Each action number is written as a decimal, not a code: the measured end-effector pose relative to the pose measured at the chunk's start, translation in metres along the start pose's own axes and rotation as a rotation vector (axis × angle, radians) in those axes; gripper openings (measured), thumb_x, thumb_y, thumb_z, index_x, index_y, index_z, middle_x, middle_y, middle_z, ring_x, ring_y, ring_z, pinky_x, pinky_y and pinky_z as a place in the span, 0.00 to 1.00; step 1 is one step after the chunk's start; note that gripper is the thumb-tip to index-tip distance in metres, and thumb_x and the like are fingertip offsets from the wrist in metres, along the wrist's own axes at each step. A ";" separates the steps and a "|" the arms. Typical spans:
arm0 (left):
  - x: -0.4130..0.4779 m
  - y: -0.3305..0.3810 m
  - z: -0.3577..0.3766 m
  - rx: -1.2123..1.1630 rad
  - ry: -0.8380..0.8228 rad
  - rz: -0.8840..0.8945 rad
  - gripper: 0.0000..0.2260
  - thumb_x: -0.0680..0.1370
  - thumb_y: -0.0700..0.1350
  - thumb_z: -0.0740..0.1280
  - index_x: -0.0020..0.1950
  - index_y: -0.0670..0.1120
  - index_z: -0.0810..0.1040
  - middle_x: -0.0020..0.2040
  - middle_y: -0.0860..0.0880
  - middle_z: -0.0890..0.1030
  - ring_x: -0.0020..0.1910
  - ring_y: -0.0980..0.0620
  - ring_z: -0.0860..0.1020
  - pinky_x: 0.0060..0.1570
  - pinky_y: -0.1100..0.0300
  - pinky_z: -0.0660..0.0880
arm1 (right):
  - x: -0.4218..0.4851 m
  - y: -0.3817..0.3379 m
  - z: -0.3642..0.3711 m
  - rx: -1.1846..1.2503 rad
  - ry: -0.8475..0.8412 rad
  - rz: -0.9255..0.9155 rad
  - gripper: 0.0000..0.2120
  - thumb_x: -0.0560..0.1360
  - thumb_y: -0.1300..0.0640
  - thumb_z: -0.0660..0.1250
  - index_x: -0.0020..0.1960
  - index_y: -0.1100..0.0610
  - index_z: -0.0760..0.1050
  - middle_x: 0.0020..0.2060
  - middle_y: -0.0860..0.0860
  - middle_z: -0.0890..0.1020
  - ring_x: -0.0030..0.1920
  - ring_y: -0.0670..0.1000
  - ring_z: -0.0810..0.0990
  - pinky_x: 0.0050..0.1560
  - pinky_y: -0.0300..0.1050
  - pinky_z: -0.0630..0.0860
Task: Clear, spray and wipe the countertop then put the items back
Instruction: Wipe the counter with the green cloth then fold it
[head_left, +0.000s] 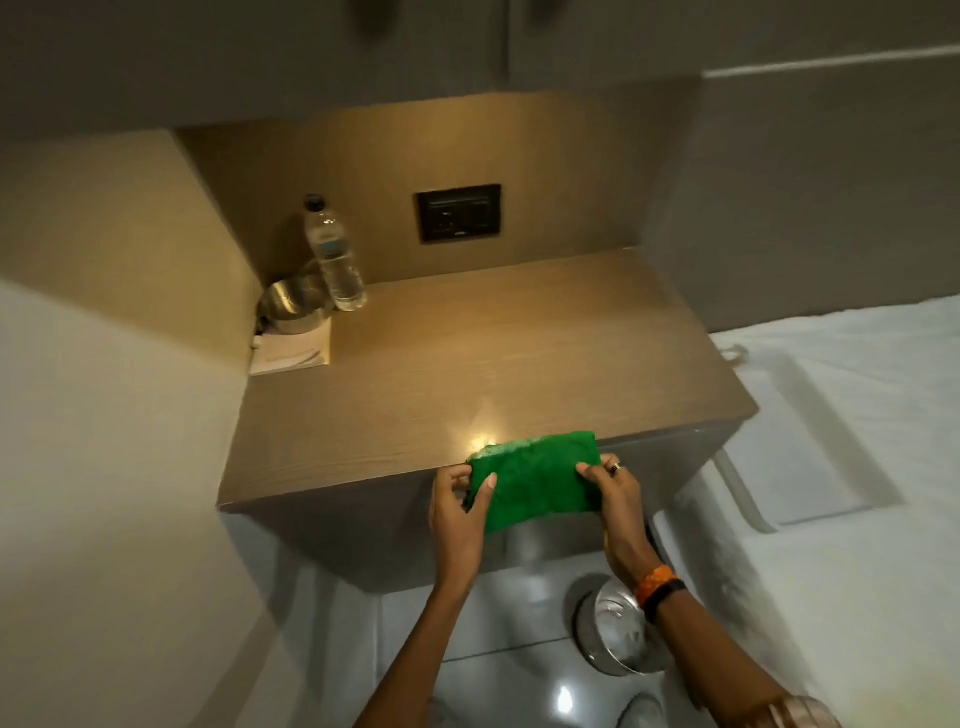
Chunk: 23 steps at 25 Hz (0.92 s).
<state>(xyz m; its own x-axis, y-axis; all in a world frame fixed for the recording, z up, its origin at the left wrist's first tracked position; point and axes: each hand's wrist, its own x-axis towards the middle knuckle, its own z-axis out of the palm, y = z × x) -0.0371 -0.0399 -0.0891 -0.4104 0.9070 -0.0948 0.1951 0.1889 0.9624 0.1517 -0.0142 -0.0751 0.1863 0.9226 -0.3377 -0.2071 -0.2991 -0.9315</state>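
1. Green cloth is being held folded at the near edge of the wooden bench; whether it is touching the wood is hard to tell.
2. Left hand is pinching the cloth's left end and right hand is pinching its right end, each grip closed on fabric.
3. Clear water bottle is standing capped in the back left corner, looking nearly full; its label is too blurred to read.
4. Dark socket panel on the back wall is showing tiny print I can't make out.
5. Shiny metal vessel is sitting just beside the bottle on white paper, its contents hidden.
6. Steel bowl on the floor is partly covered by the right forearm.
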 end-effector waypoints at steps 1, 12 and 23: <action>-0.009 0.007 0.029 -0.040 -0.032 0.000 0.11 0.76 0.48 0.75 0.54 0.53 0.76 0.52 0.51 0.79 0.53 0.51 0.79 0.53 0.54 0.79 | 0.009 -0.006 -0.030 0.010 0.039 -0.004 0.04 0.79 0.62 0.67 0.46 0.59 0.80 0.44 0.54 0.87 0.45 0.54 0.85 0.45 0.48 0.81; -0.062 0.094 0.310 0.075 -0.240 0.292 0.11 0.75 0.35 0.73 0.56 0.44 0.83 0.63 0.43 0.71 0.65 0.49 0.72 0.69 0.51 0.71 | 0.118 -0.075 -0.295 0.088 0.205 -0.011 0.10 0.76 0.66 0.67 0.57 0.62 0.79 0.54 0.60 0.85 0.52 0.58 0.84 0.51 0.52 0.82; -0.057 0.007 0.528 0.319 -0.554 0.183 0.12 0.78 0.32 0.68 0.60 0.39 0.82 0.63 0.51 0.69 0.63 0.55 0.73 0.67 0.62 0.73 | 0.242 -0.019 -0.459 -0.459 0.383 0.135 0.15 0.74 0.63 0.71 0.60 0.58 0.79 0.53 0.58 0.85 0.55 0.58 0.84 0.58 0.50 0.80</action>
<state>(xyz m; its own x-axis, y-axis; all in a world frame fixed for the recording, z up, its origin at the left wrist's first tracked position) 0.4577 0.1079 -0.2116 0.1566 0.9783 -0.1358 0.5074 0.0383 0.8609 0.6413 0.1029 -0.2015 0.5367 0.7417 -0.4021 0.1661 -0.5602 -0.8115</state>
